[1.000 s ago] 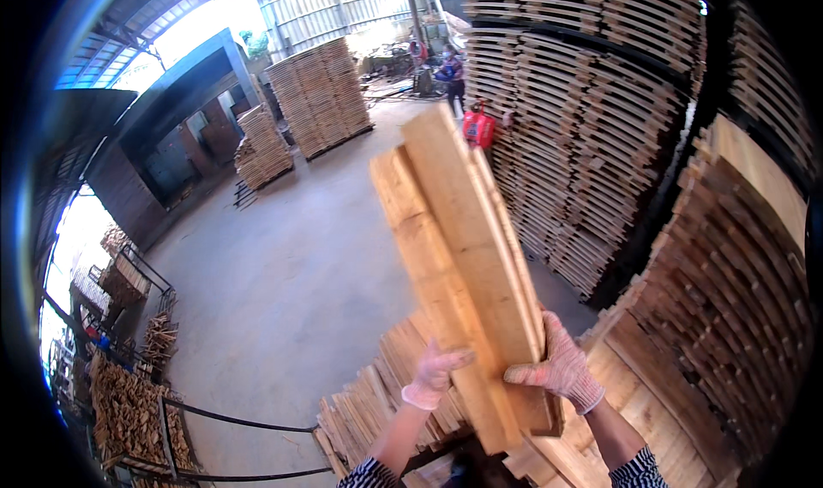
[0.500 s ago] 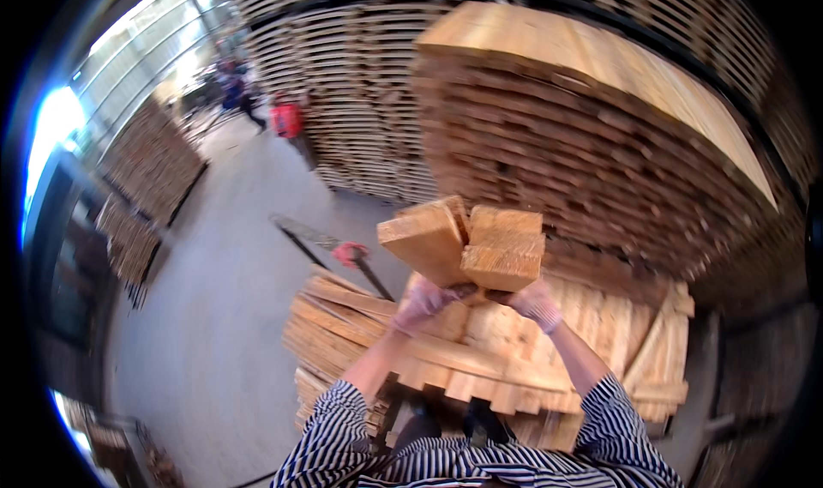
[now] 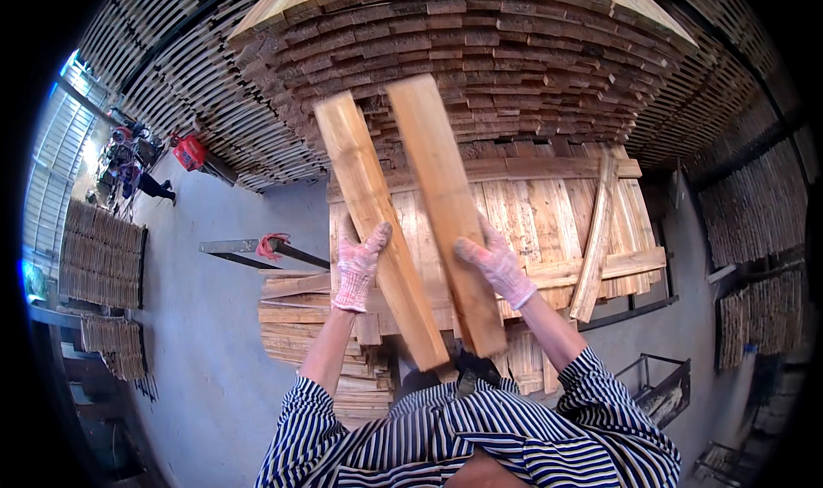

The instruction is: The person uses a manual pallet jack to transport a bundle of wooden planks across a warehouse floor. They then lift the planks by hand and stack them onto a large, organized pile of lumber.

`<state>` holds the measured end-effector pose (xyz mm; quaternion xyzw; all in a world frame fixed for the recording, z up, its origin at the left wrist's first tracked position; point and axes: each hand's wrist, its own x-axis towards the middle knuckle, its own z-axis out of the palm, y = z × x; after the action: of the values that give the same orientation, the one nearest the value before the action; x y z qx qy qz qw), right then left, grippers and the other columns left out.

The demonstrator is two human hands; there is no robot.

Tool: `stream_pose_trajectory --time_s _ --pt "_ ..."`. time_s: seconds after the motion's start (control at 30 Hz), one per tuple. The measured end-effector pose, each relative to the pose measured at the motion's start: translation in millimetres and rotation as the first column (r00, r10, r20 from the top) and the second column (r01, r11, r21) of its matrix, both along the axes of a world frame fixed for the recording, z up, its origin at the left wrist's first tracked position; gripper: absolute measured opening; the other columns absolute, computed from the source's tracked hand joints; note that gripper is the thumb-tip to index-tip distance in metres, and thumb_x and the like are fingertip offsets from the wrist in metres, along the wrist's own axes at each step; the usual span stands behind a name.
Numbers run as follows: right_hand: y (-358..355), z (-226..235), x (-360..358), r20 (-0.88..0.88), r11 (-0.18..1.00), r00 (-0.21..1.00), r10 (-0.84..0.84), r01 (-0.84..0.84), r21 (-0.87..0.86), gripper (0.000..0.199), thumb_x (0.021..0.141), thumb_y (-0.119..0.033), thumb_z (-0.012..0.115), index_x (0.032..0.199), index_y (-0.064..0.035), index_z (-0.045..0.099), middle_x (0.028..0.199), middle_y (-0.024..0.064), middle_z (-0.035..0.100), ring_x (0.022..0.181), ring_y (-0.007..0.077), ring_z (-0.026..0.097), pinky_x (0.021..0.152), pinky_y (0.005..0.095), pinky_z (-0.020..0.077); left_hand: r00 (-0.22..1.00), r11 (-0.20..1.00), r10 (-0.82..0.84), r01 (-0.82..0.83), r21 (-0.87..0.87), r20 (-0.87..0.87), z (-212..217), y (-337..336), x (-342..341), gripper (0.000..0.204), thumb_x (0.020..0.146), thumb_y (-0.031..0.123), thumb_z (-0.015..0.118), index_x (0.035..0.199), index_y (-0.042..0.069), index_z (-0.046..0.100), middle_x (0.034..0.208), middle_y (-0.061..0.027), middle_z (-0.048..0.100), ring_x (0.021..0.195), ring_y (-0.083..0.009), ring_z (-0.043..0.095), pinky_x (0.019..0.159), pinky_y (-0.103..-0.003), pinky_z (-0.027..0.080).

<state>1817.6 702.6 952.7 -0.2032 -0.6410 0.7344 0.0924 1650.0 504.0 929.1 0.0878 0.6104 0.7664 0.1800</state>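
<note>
I hold two short wooden planks out in front of me, side by side and a little apart. My left hand (image 3: 358, 265), in a pale knit glove, grips the left plank (image 3: 370, 196) at its middle. My right hand (image 3: 495, 267), gloved the same, grips the right plank (image 3: 437, 188). Both planks hang over a low layer of flat boards (image 3: 549, 222) on a stack. Behind it rises a tall, wide pile of stacked boards (image 3: 480, 51).
More plank stacks stand at the left (image 3: 99, 256) and right (image 3: 754, 222). A lower stack of boards (image 3: 291, 325) lies by my left arm. A pallet truck handle (image 3: 257, 250) crosses the concrete floor. A person (image 3: 141, 181) stands far left near a red machine (image 3: 189, 152).
I have turned toward the big pile. The planks, held together end-on half a second ago, are now spread apart and pointing away from me over the flat boards.
</note>
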Motion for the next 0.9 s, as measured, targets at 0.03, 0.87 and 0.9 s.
stream_pose_trajectory --time_s 0.03,0.87,0.9 --pt "9 -20 15 -0.016 0.998 0.999 -0.037 0.036 -0.044 0.098 0.088 -0.033 0.079 0.163 -0.0035 0.022 0.143 0.0247 0.058 0.131 0.0303 0.058 0.109 0.0390 0.0511 1.000 0.992 -0.023 0.022 -0.127 -0.007 -17 -2 -1 0.065 0.087 0.012 0.084 0.139 -0.004 0.049 0.114 -0.0131 0.070 0.099 -0.0183 0.070 0.084 -0.028 0.059" --pt "-85 -116 -123 0.544 0.603 0.797 -0.264 -0.304 0.738 0.069 0.097 -0.043 0.060 0.156 -0.0146 0.038 0.121 0.0317 0.057 0.102 0.0439 0.063 0.084 0.0539 0.0535 0.967 0.621 -0.109 -0.115 -0.775 -0.231 -170 -89 -106 0.088 0.087 0.030 0.081 0.155 -0.004 0.037 0.146 -0.0296 0.054 0.138 -0.0379 0.051 0.115 -0.039 0.041" --pt "-111 -136 -130 0.371 0.487 0.866 -0.335 -0.178 0.855 0.069 0.098 -0.039 0.058 0.157 -0.0135 0.033 0.128 0.0346 0.054 0.109 0.0461 0.062 0.089 0.0544 0.0534 0.963 0.619 -0.105 -0.131 -0.775 -0.247 -178 -85 -106 0.085 0.088 0.030 0.080 0.155 -0.004 0.037 0.147 -0.0294 0.053 0.139 -0.0383 0.050 0.115 -0.040 0.040"
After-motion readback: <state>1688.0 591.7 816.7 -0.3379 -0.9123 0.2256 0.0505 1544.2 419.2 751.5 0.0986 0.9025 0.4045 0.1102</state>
